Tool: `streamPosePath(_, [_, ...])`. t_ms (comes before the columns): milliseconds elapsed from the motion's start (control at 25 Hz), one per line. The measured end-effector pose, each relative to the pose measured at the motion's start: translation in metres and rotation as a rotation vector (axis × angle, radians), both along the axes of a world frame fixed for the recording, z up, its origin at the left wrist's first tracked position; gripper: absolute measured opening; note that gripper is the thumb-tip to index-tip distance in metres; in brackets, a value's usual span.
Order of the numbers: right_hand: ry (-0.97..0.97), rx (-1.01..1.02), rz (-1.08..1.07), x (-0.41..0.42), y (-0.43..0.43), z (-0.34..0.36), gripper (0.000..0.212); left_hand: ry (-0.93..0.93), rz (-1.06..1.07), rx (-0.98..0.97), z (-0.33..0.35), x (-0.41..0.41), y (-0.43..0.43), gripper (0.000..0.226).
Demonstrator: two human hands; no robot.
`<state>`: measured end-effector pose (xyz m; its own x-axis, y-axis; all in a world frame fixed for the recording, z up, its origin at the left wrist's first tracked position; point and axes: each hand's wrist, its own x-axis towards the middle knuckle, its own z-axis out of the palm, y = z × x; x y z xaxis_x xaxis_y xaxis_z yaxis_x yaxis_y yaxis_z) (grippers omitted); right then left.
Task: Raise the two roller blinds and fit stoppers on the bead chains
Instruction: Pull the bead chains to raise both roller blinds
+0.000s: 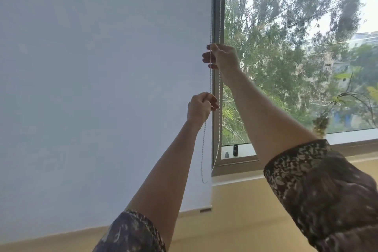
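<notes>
Indoors, both fists closed on bead chain [210,26]: left hand [201,106], right hand [222,57]; blind [102,67] lowered.

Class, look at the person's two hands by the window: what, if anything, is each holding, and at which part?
Both grip the bead chain. The right hand pinches it higher up; the left hand holds the same strand lower down, above the hanging loop.

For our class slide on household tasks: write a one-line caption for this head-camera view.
Both hands, right hand above left hand, grip the bead chain beside a lowered white blind.
</notes>
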<state>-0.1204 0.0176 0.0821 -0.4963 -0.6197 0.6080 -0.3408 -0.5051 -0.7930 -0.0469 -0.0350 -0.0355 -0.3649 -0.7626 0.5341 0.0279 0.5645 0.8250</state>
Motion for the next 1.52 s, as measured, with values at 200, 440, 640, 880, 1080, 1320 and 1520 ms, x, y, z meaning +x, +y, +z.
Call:
streamPosePath(200, [-0.001,-0.038,-0.078,0.015,0.006,-0.034,0.021,-0.184,-0.073,0.026,-0.02,0.019,0.003,0.035])
streamPosePath(440, [0.122,0.063,-0.212,0.022,0.018,-0.091,0.022,-0.18,-0.15,0.176,-0.005,0.055,0.006,0.032])
streamPosePath(640, [0.163,0.21,-0.251,0.033,0.02,-0.143,0.024,0.02,-0.196,0.221,0.047,0.061,0.023,0.038])
streamPosePath(880, [0.152,0.384,-0.179,0.042,0.024,-0.198,0.027,0.148,-0.208,0.186,0.064,0.045,0.037,0.031])
streamPosePath(1080, [0.237,0.612,-0.075,0.027,0.025,-0.212,0.023,0.187,-0.086,0.113,0.031,0.04,0.034,0.032])
streamPosePath(1320, [0.047,0.352,-0.076,0.013,0.038,-0.143,0.029,0.022,0.026,0.089,-0.016,0.04,0.017,0.043])
streamPosePath(1520, [-0.05,0.076,0.027,0.024,0.027,-0.038,0.026,-0.039,0.0,0.127,-0.043,0.02,0.02,0.044])
